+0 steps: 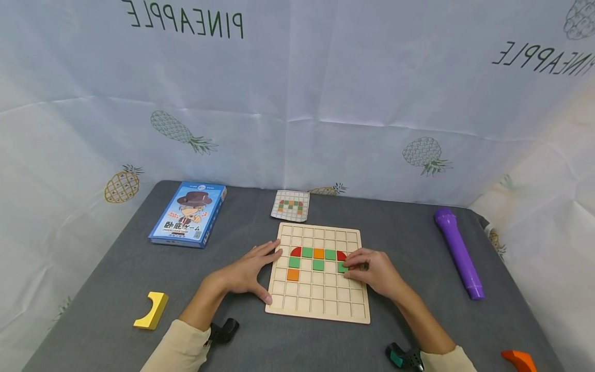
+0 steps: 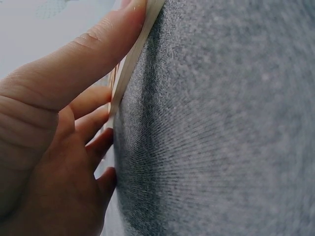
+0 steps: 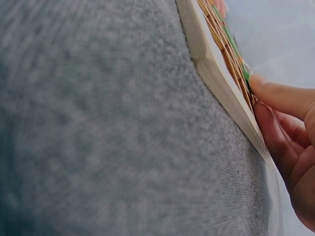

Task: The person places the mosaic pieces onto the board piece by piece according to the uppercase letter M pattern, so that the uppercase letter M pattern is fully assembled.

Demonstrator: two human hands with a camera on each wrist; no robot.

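A wooden grid board (image 1: 321, 300) lies on the table, with red quarter-round pieces and green and orange square tiles in some cells. My left hand (image 1: 244, 268) is spread along the board's left edge, fingertips and thumb touching its rim. At the right side of the grid, my right hand (image 1: 375, 269) pinches a green square tile (image 1: 342, 267), just below a red quarter-round piece (image 1: 341, 256). In the right wrist view, the thumb touches green at the board's surface; the fingers partly hide the tile. Behind the board, a pattern card (image 1: 290, 205) shows a similar coloured layout.
A blue game box (image 1: 188, 214) lies at the back left and a yellow arch block (image 1: 152, 311) at the front left. To the right is a purple baton-shaped object (image 1: 459, 253). An orange block (image 1: 519, 359) sits near the front right edge. A curtain hangs behind the table.
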